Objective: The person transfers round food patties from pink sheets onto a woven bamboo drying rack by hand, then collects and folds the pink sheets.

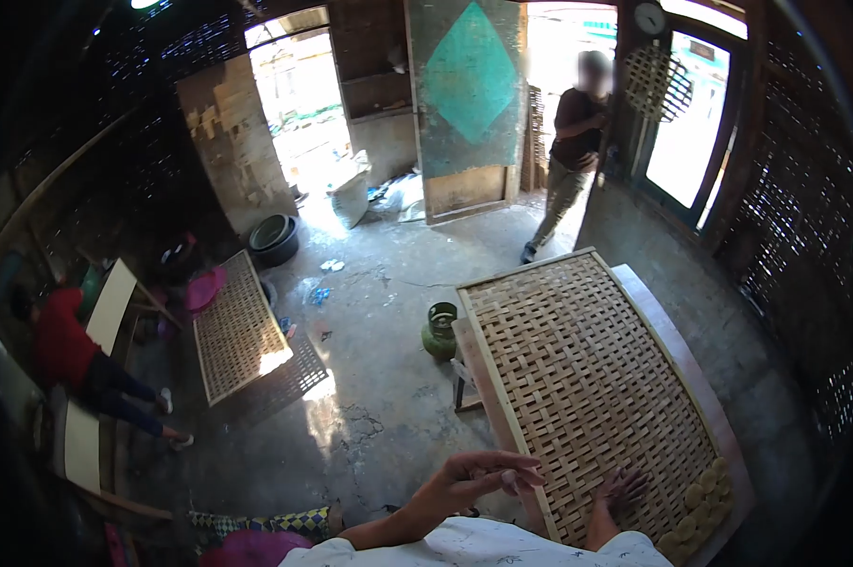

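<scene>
A large woven bamboo tray (577,350) with a wooden frame slopes away in front of me. My right hand (623,487) lies on the weave near its lower end, fingers spread, with nothing visible in it. Just to the right of that hand, several round, flat, yellowish-brown pieces (700,506) are grouped along the tray's near right corner; I cannot tell what they are. Over the tray's left edge hovers my left hand (488,472), its fingers stretched out and the thumb apart below them, holding nothing that I can see.
A board (658,302) shows under the tray's right side. Left of it stands a green gas cylinder (439,331). Another woven tray (242,331) leans further left, near a person in red (62,335) at a bench (110,307). Another person (573,142) is in the doorway.
</scene>
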Motion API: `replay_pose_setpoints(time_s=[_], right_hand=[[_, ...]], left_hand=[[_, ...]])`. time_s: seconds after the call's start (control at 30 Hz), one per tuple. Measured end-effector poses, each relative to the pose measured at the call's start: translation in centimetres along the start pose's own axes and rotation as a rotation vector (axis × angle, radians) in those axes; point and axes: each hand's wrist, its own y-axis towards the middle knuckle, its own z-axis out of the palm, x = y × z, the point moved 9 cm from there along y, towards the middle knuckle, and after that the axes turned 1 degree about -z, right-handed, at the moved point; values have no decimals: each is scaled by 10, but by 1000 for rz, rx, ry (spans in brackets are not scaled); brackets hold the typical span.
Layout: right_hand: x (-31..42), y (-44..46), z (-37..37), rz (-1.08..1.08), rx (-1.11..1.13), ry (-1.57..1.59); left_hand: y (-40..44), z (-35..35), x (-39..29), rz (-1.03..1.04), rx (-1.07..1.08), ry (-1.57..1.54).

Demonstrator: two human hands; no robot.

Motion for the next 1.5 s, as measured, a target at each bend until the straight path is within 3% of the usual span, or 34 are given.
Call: replay_pose_setpoints(time_s=[0.17,0.33,0.5,0.63,0.77,1.0,1.1,1.3,1.4,1.5], right_hand=[[4,-11,-15,28,26,-66],[84,-39,-54,-250,-151,108],[152,-81,-73,-524,-204,249],[166,-107,-72,-618,-212,343],[183,-116,-68,-695,-180,347],[194,-123,-61,-761,-154,358],[195,-122,-56,-775,-147,356],[199,-115,-54,-822,-131,353],[206,-117,-49,-802,-112,370],[203,-115,-45,-796,-107,380]], left_hand=[[-14,-20,-52,306,-220,26],[-45,-31,-101,706,-451,103],[-84,-14,-91,876,-673,87],[-103,-15,-58,807,-778,194],[-156,-30,-42,725,-1087,425],[-265,-47,28,519,-1541,389],[-289,-47,45,479,-1641,439],[-275,-72,-8,698,-1654,655],[-252,-122,2,572,-1702,734],[-222,-171,59,401,-1756,1071]])
